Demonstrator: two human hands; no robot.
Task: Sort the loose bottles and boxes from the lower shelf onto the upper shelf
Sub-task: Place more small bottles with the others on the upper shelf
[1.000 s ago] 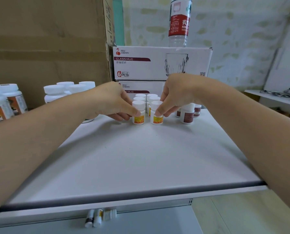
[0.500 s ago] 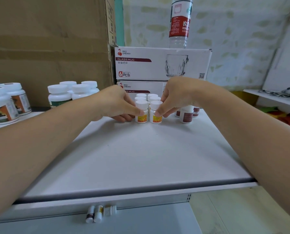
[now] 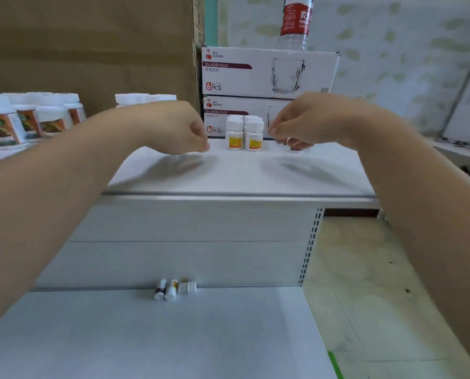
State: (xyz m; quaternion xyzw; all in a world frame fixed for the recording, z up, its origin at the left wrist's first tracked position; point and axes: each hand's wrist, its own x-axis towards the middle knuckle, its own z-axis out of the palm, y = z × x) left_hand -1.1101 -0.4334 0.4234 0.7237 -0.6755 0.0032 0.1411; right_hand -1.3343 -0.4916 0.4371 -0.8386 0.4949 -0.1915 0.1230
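On the white upper shelf (image 3: 242, 173) stand several small white bottles with yellow labels; the front two (image 3: 234, 138) (image 3: 254, 140) are side by side. My left hand (image 3: 179, 129) hovers just left of them, fingers curled, holding nothing. My right hand (image 3: 296, 124) hovers just right of them, fingers curled and empty, partly hiding a brown-labelled bottle (image 3: 294, 148). On the lower shelf (image 3: 173, 337), against the back panel, lie a brown-labelled bottle (image 3: 160, 291), a yellow-labelled bottle (image 3: 171, 290) and a small white box (image 3: 187, 287).
Two stacked glass-mug boxes (image 3: 269, 72) stand behind the small bottles, with a water bottle (image 3: 295, 23) on top. Large white-capped jars (image 3: 9, 124) fill the upper shelf's left side, more white caps (image 3: 143, 98) behind my left arm. A cardboard box (image 3: 91, 50) forms the back left.
Both hands have let go of the two front yellow-labelled bottles and drawn apart. The view has pulled back and tilted down, showing more of the lower shelf.
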